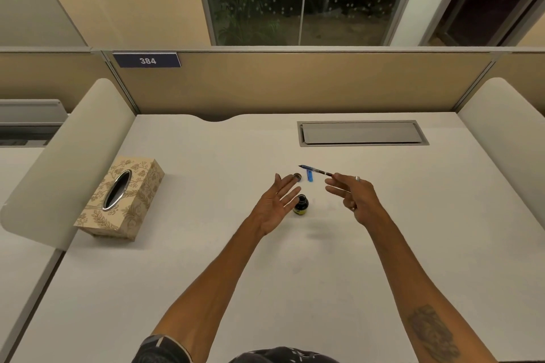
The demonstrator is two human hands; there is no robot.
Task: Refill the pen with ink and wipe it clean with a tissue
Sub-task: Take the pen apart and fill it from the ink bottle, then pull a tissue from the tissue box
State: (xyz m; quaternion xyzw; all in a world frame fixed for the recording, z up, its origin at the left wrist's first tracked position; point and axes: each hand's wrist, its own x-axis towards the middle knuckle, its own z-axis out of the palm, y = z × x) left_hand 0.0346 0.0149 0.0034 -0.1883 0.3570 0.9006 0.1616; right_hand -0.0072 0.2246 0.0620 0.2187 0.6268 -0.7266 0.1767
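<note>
The right hand (351, 197) is pinching the pen (315, 170) by its rear end between thumb and fingertips, holding it above the surface (206, 259) with its dark tip pointing left, away from the hand. The left hand (277, 206) is hovering empty, palm up and fingers spread, just beside the ink bottle (301, 205), which is standing upright and uncapped; its cap (297, 176) is lying beyond the fingertips, and a small blue pen part (309, 175) is resting close to the cap, under the raised pen. The step in hand is likely bringing the tip down into the bottle's narrow mouth. To do it well, the left hand should be closing around the bottle to steady it, since it looks light and easy to tip, while the right hand is tilting the pen closer to vertical and lowering it slowly, keeping the tip centred to avoid smearing the rim. The tissue box (124, 200) is sitting well to the left, and no tissue is showing in its opening.
</note>
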